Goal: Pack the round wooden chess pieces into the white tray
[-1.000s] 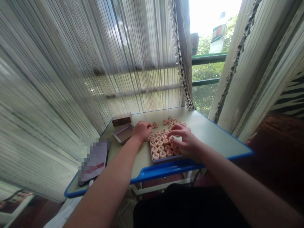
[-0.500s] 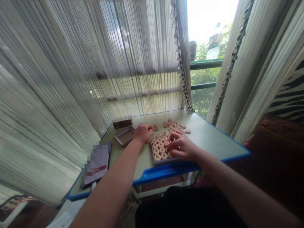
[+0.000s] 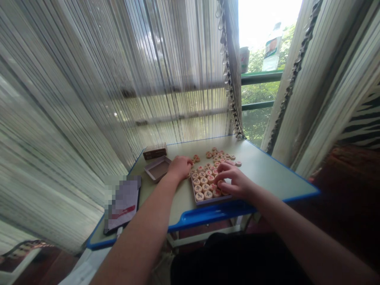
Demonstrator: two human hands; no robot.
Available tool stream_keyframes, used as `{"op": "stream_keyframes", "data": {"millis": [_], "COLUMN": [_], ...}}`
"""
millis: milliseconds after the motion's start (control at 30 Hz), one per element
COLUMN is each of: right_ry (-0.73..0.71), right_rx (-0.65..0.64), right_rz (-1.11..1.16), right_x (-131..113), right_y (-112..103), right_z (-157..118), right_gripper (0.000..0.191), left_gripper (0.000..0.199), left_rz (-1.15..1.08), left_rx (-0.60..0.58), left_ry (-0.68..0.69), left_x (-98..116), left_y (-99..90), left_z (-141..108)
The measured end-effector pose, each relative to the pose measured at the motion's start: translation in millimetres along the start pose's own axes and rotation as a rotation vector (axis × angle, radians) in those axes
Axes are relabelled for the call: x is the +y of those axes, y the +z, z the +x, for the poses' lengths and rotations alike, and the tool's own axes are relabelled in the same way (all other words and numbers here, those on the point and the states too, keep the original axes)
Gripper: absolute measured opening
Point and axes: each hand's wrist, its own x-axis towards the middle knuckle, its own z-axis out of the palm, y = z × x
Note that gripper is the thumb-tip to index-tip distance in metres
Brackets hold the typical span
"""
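Observation:
An open box [image 3: 194, 194] near the table's front edge holds rows of round wooden pieces [image 3: 206, 187] with black or red characters. Over its right side is my right hand [image 3: 233, 180], fingers spread and curved, the fingertips at the pieces there. My left hand [image 3: 180, 168] rests just beyond the box's far left corner, its fingers curled together; what they hold, if anything, is hidden. Loose pieces [image 3: 220, 155] lie scattered behind the box, a few of them [image 3: 196, 158] close to my left fingertips.
An empty box lid [image 3: 158, 169] lies left of my left hand, with a brown carton [image 3: 155, 151] behind it. A tablet [image 3: 123, 209] sits at the table's left edge. Beyond the table [image 3: 276, 174] hang string curtains; a bottle [image 3: 272, 49] and a can [image 3: 244, 59] stand at the window.
The view has shifted slightly, so the table sits a little further right. My right fingers have shifted slightly over the box, uncovering more of a red piece in the front row.

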Motion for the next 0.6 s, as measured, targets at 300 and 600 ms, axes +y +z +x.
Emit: {"op": "stream_keyframes", "data": {"millis": [300,600], "right_ry": [0.032,0.016], "right_rx": [0.022,0.055], "right_rz": [-0.008,-0.017], "right_x": [2.0,5.2], "right_y": [1.3,4.7], "right_z": [1.7,1.6], "right_gripper": [0.014,0.014], "left_gripper": [0.026,0.019], "left_rz": [-0.128,-0.236], "left_rx": [-0.026,0.008], "left_ry": [-0.016,-0.103], "left_x": [-4.0,-3.0], "left_y": [2.8,-0.2], "left_z": [3.6,6.5]}}
